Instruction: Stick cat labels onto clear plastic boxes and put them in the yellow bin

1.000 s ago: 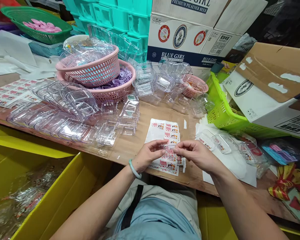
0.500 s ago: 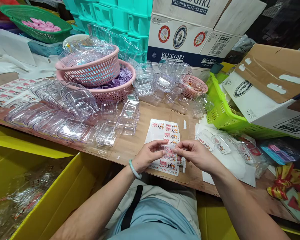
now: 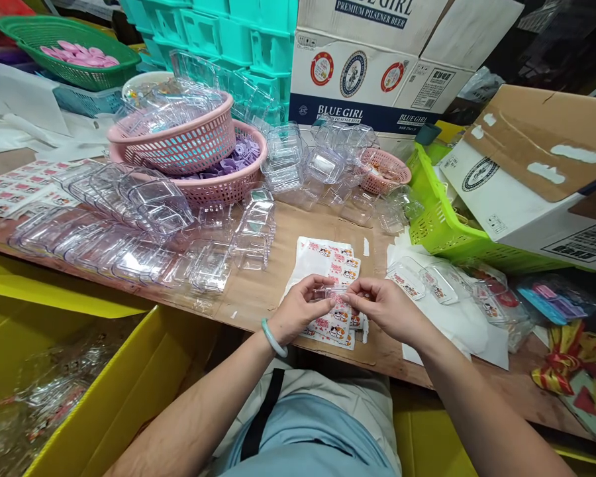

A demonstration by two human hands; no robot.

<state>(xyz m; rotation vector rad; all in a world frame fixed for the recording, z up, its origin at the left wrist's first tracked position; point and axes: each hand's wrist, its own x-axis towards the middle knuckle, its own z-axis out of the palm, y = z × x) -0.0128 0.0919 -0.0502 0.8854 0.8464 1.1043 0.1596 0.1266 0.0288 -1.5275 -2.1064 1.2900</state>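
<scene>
My left hand, with a pale green bangle at the wrist, pinches the left side of a small clear plastic piece. On its other side, my right hand closes thumb and fingertips at the edge of the same piece. Fingers hide much of its outline, so its full shape is unclear. Directly beneath lie overlapping sticker sheets printed with cartoon cats and pink lettering. To the right, clear plastic covers bearing cat stickers rest on white backing paper.
Rows of clear plastic shells cover the table's left. Behind them stand stacked pink baskets. A lime-green basket and a cardboard box are at right. A yellow bin sits below the table's front edge, at left.
The upper sticker sheet has shifted and turned slightly beneath my hands. My left hand has moved a little to the right; both hands still hold the clear piece.
</scene>
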